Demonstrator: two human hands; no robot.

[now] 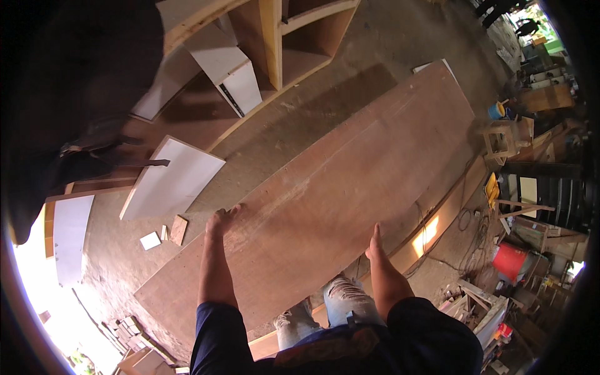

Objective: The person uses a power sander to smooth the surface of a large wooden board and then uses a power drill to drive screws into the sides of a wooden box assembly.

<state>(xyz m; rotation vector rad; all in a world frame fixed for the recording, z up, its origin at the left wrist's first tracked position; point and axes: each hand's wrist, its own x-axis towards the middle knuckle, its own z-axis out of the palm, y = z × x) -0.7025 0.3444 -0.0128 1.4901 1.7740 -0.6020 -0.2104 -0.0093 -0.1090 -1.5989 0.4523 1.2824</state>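
Observation:
A long brown plywood panel (350,181) stretches diagonally in front of me, from lower left to upper right. My left hand (222,220) grips its far edge, fingers bent over the rim. On the near edge is my right hand (374,242), its palm side against the wood and its fingers pointing up; part of that hand is hidden. The panel's near side lies close to my legs, and a dark shadow falls on the floor beyond its far edge.
At upper left a person in dark clothing (81,112) reaches toward a white board (174,178) beside a wooden cabinet frame (272,44). Small wood offcuts (179,230) lie on the floor. To the right are cables (475,234), a wooden stool (499,140) and a red container (509,262).

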